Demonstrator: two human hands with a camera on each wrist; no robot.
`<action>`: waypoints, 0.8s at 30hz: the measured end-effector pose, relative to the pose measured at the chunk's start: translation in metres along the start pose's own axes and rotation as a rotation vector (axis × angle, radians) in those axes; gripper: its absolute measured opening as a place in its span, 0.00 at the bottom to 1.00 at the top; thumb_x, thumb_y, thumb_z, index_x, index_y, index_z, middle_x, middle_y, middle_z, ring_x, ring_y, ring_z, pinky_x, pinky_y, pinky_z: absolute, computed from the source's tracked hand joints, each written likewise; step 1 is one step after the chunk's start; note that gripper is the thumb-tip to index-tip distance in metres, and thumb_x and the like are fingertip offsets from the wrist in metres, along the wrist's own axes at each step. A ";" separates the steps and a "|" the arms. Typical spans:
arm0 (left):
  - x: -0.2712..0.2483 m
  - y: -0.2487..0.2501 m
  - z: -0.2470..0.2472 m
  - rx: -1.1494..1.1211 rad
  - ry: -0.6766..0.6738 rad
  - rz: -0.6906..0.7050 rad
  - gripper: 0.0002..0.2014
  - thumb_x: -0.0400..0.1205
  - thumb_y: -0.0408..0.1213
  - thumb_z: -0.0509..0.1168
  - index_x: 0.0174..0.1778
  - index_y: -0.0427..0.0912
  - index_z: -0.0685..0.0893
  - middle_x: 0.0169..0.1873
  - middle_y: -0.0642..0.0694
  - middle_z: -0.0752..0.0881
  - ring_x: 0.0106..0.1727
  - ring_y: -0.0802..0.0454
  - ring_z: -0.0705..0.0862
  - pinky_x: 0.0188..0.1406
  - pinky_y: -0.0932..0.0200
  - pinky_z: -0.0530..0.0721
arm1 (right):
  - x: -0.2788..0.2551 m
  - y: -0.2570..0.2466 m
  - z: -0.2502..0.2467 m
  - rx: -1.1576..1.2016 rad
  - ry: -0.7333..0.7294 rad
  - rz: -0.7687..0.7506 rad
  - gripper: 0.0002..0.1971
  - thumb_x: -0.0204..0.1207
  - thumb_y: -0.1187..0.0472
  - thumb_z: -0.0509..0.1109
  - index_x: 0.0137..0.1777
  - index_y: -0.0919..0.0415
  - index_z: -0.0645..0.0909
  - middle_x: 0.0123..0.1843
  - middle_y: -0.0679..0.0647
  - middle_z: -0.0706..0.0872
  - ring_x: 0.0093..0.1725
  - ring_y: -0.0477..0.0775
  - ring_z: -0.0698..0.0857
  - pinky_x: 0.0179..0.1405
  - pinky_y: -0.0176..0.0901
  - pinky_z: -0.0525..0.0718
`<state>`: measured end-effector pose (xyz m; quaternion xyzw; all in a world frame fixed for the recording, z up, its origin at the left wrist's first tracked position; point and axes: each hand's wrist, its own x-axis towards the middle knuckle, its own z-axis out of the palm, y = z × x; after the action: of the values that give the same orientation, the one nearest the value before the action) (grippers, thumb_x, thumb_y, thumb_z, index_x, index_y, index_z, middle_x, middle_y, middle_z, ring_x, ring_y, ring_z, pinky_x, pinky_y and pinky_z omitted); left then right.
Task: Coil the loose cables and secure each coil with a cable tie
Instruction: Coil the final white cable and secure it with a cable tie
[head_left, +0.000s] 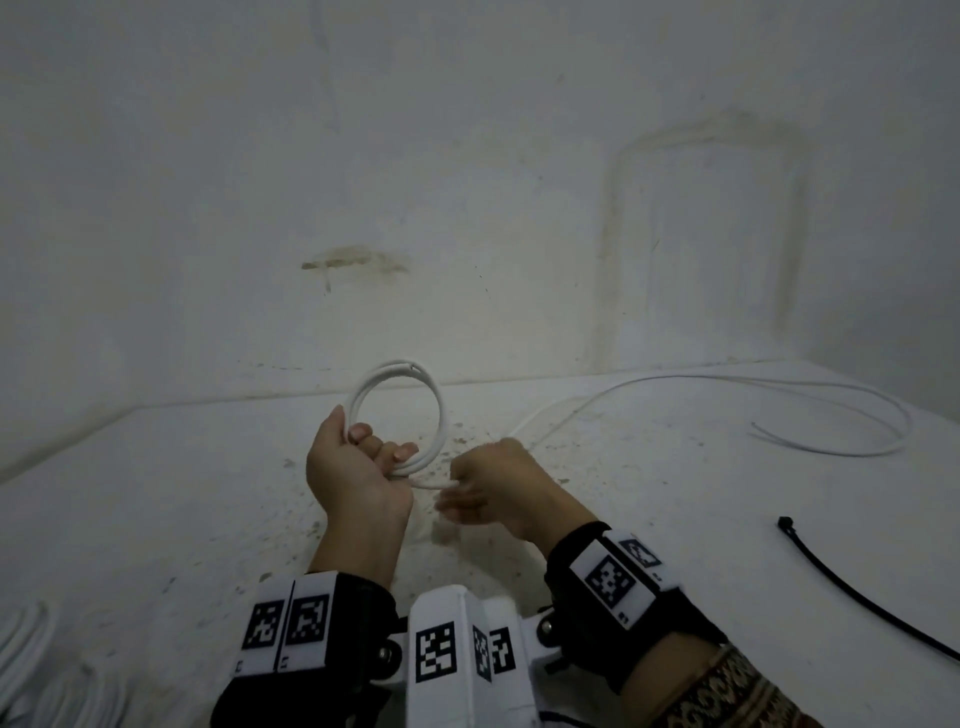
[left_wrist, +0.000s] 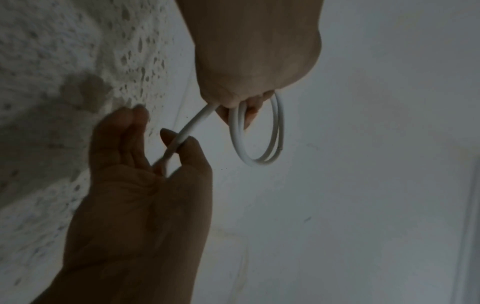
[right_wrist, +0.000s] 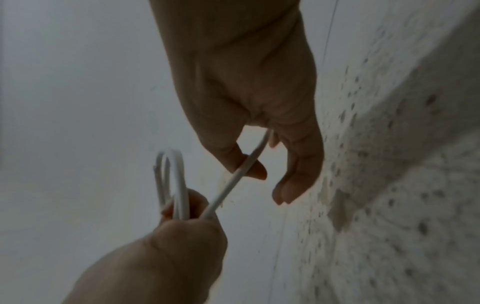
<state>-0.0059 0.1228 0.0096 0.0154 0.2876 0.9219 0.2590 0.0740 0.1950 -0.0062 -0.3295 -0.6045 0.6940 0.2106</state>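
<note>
Just right of the white cable coil (head_left: 397, 410), which the left hand (head_left: 353, 467) grips upright above the table (head_left: 156, 519), the right hand (head_left: 498, 483) pinches the loose run; the free cable (head_left: 779, 410) trails rightward, nearer that hand.

A bare, unfinished room, maybe a storeroom: stained whitewashed wall (head_left: 467, 182) at twelve o'clock, pitted white ledge (head_left: 208, 519) running beneath it.
</note>
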 end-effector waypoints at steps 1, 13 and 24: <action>0.002 0.000 -0.001 0.017 0.025 0.010 0.19 0.85 0.39 0.57 0.27 0.45 0.65 0.13 0.53 0.61 0.12 0.56 0.56 0.15 0.70 0.62 | 0.002 -0.001 0.000 0.049 0.009 -0.051 0.11 0.74 0.77 0.62 0.55 0.69 0.70 0.39 0.65 0.81 0.32 0.56 0.84 0.30 0.44 0.85; -0.001 -0.010 -0.002 0.702 -0.116 -0.016 0.17 0.81 0.34 0.64 0.27 0.37 0.70 0.09 0.52 0.61 0.10 0.56 0.57 0.13 0.71 0.58 | -0.003 -0.007 -0.016 0.147 0.071 -0.325 0.07 0.72 0.72 0.58 0.33 0.67 0.72 0.35 0.72 0.82 0.26 0.60 0.80 0.26 0.43 0.81; -0.006 -0.014 -0.004 0.945 -0.340 -0.049 0.19 0.86 0.40 0.60 0.29 0.35 0.74 0.11 0.53 0.62 0.12 0.57 0.60 0.14 0.67 0.65 | 0.007 -0.001 -0.017 -0.256 0.150 -0.383 0.15 0.67 0.71 0.64 0.27 0.59 0.62 0.23 0.51 0.62 0.18 0.47 0.60 0.19 0.36 0.62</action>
<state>0.0052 0.1278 -0.0003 0.2742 0.6278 0.6689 0.2886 0.0812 0.2118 -0.0070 -0.2836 -0.7215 0.5328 0.3393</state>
